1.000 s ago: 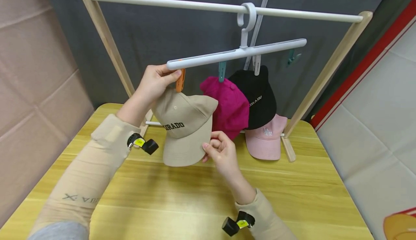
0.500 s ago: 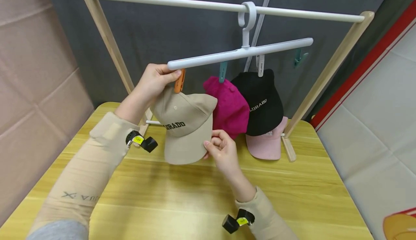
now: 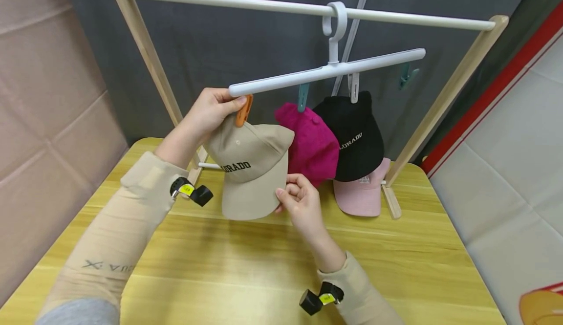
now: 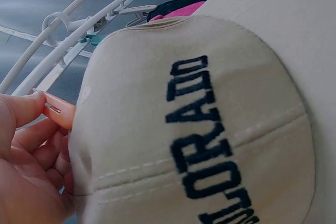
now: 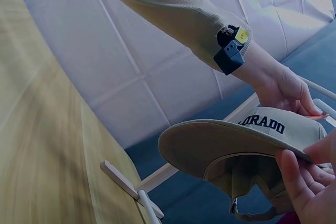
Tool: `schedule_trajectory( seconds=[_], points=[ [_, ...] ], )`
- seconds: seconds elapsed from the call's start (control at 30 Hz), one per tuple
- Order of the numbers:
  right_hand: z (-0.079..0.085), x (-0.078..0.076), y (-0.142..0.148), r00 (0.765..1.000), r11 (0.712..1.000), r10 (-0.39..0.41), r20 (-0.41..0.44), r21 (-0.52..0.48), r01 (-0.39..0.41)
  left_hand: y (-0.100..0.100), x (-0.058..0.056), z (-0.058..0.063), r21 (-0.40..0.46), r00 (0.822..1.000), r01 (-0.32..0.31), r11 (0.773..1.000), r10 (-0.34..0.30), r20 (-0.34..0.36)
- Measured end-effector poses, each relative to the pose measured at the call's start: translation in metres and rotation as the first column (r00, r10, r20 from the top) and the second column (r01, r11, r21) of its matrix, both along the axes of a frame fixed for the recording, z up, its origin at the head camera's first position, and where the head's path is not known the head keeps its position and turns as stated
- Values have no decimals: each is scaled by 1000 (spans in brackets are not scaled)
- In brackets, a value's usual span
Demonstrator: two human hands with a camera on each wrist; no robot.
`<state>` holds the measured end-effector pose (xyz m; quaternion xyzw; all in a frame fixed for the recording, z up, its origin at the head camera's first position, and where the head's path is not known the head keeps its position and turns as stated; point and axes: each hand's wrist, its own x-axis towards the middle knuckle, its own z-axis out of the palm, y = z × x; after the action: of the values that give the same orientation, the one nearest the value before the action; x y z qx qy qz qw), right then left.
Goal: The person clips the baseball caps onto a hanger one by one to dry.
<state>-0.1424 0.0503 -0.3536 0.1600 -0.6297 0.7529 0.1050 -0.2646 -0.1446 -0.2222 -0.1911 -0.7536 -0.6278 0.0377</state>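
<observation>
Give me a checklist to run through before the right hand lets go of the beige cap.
1. Hanger hooked over the rail: ok.
2. Hanger parallel to the rail: not ok, it sits askew.
3. Left hand on the orange clip: ok, pinching it.
4. Right hand on the beige cap: ok, pinching the edge of its brim.
5. Orange clip closed on the fabric: cannot tell, its tip meets the cap but its bite is hidden.
6. Magenta cap and black cap clipped up: ok.

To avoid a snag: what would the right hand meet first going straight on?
The beige cap, whose brim the right hand pinches; beyond it, perhaps the magenta cap, though depth is unclear.
</observation>
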Motion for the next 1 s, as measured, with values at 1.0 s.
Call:
schedule_trajectory(
  seconds=[1.0],
  points=[
    [-11, 1, -7, 992, 995, 96, 87, 22, -98, -2, -2, -13, -141, 990, -134, 981, 125, -66]
  ],
)
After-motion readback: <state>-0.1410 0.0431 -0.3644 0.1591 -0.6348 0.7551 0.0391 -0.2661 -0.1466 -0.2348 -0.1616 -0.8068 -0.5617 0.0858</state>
